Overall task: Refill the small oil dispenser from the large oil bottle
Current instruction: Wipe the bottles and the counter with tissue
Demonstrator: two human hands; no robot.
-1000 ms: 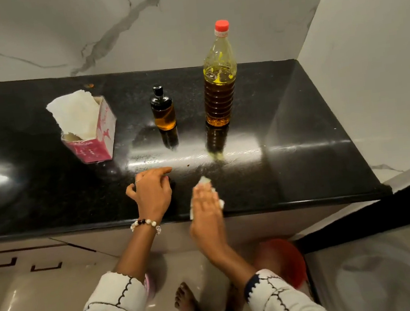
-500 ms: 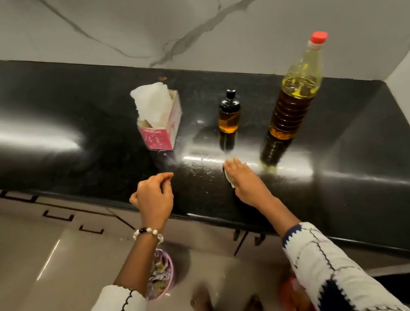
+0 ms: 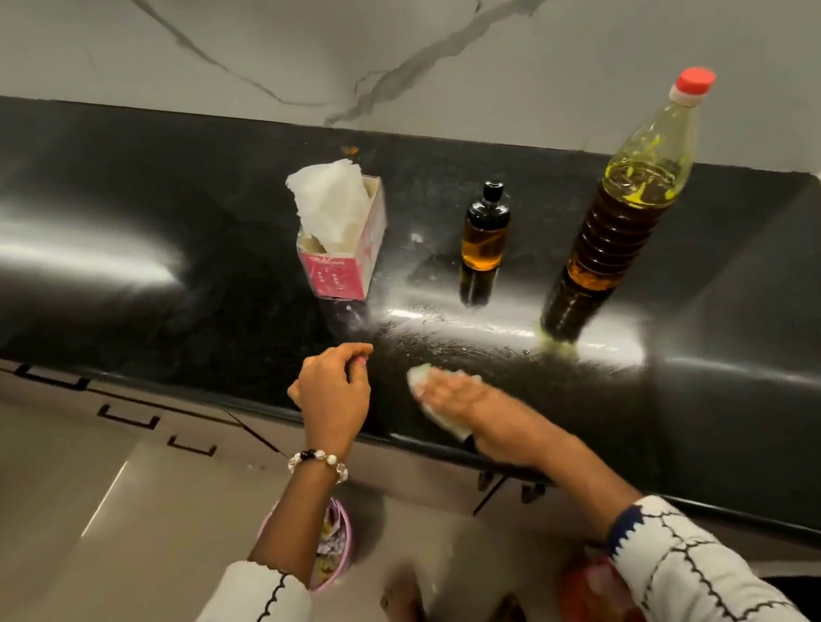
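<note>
Pressed tissue (image 3: 435, 401) flat under right hand (image 3: 466, 402) to mop counter (image 3: 135, 272); left hand (image 3: 333, 392) loosely curled, empty, braced nearby.

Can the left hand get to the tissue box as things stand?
Probably yes. The left hand is loosely curled, holds nothing visible, and rests on the counter just in front of the tissue box. Nothing stands between them.
</note>
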